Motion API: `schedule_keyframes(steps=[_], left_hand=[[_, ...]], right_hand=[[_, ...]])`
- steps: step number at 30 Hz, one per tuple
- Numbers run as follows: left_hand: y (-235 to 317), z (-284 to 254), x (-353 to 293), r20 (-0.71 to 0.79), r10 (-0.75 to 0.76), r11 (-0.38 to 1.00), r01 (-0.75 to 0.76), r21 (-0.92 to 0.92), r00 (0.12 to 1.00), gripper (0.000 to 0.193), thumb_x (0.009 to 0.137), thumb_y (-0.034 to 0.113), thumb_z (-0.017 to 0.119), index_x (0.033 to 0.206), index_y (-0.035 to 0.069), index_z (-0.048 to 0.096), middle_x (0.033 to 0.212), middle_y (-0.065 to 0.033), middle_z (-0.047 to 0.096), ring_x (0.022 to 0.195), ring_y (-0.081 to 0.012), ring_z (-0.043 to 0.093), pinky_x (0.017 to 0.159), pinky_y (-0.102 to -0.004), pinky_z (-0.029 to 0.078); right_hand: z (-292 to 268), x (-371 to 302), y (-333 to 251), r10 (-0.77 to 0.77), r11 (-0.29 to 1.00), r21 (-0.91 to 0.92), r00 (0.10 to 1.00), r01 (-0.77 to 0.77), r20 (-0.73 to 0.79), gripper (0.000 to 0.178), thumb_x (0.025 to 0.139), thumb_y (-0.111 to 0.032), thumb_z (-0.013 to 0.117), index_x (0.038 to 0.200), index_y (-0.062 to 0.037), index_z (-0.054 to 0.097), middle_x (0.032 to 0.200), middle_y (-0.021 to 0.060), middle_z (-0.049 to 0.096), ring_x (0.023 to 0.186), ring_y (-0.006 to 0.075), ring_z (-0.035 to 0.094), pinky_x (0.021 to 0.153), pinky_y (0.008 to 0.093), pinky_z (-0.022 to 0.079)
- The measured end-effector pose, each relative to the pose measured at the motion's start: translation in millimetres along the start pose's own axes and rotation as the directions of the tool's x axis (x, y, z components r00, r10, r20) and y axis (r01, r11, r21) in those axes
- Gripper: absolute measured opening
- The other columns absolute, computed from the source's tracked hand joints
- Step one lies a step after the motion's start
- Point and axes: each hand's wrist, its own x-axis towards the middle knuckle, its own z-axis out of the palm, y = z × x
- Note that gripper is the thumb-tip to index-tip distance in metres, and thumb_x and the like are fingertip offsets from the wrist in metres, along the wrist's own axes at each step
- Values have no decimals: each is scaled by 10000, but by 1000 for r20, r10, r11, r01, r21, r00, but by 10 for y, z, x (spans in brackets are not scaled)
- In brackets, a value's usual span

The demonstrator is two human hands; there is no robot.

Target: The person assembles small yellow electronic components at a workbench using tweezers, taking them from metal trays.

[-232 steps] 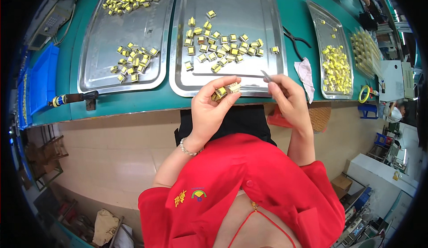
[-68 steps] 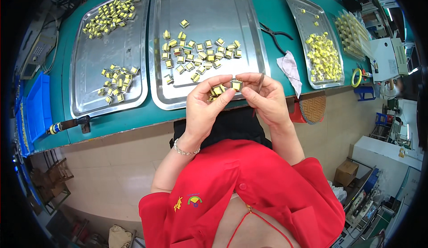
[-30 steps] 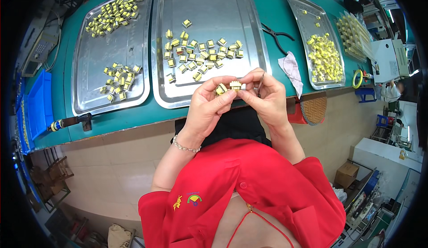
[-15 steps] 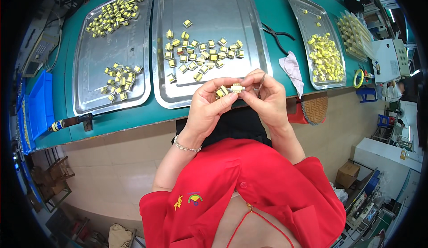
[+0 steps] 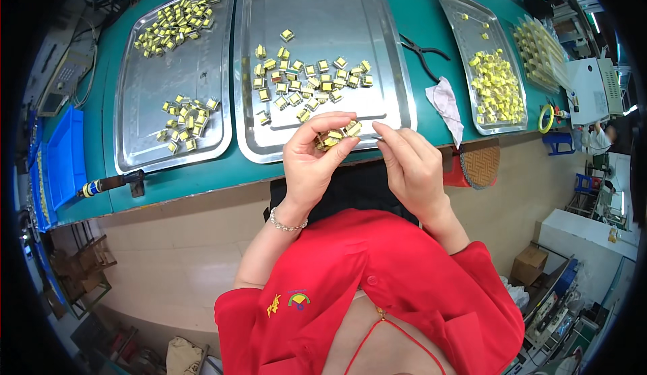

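Observation:
Several small yellow-taped transformers [image 5: 334, 136] sit between the thumb and fingers of my left hand [image 5: 306, 159], just above the near edge of the middle metal tray [image 5: 323, 11]. Close on their right, my right hand [image 5: 416, 172] pinches a thin dark metal piece [image 5: 377, 138], mostly hidden by the fingertips, so its kind is unclear. A gap shows between the right fingertips and the transformers. Beyond my hands, many similar transformers [image 5: 310, 81] lie scattered on the middle tray.
On the left, another metal tray [image 5: 145, 98] carries two transformer groups. At right, a tray [image 5: 495, 129] holds yellow parts. Black-handled pliers [image 5: 424, 54] and a crumpled cloth [image 5: 445, 108] lie between trays. A dark-handled tool [image 5: 111, 183] and a blue bin [image 5: 66, 159] are at far left.
My right hand has drawn away from the transformers, opening a gap, and the thin metal piece now shows at its fingertips. My left hand still holds the transformers, one now tilted.

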Motion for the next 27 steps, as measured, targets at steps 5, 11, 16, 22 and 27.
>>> schedule_keyframes(steps=[5,11,16,22,27], left_hand=[[-19,-4,-11,1,43,998,-43,50,999,264,778,-86,646,1024,-8,597,1108,-119,585,1020,-153,567,862,-252,472],[-11,9,-22,-21,55,992,-52,114,998,274,757,-96,657,1007,-3,592,1105,-132,591,1020,-169,559,884,-273,447],[-17,28,-25,-48,83,990,-76,122,995,267,758,-105,653,999,-8,592,1098,-124,586,1011,-161,559,868,-266,458],[-31,33,-38,-66,96,987,-86,138,993,267,758,-115,646,997,-11,591,1085,-115,582,1001,-154,558,855,-259,465],[-38,45,-29,-74,115,983,-103,155,991,263,760,-113,647,996,-10,592,1080,-111,579,994,-152,557,854,-257,463]], right_hand=[[34,4,-18,-4,999,-43,1000,3,-11,240,795,17,616,1035,11,613,724,113,573,613,265,562,538,345,439],[26,-2,-33,8,996,-88,1000,-9,-7,230,794,12,619,1024,9,616,737,111,585,625,262,578,544,346,452],[45,-17,-58,22,995,-98,1000,-21,10,230,792,14,622,1022,7,616,744,110,592,632,267,587,542,345,461],[71,-31,-73,32,995,-97,999,-31,14,235,789,28,620,1023,8,613,740,112,591,630,269,590,543,346,467],[93,-33,-82,44,993,-109,999,-44,-4,236,792,34,615,1027,8,610,743,117,592,636,272,594,547,347,470]])
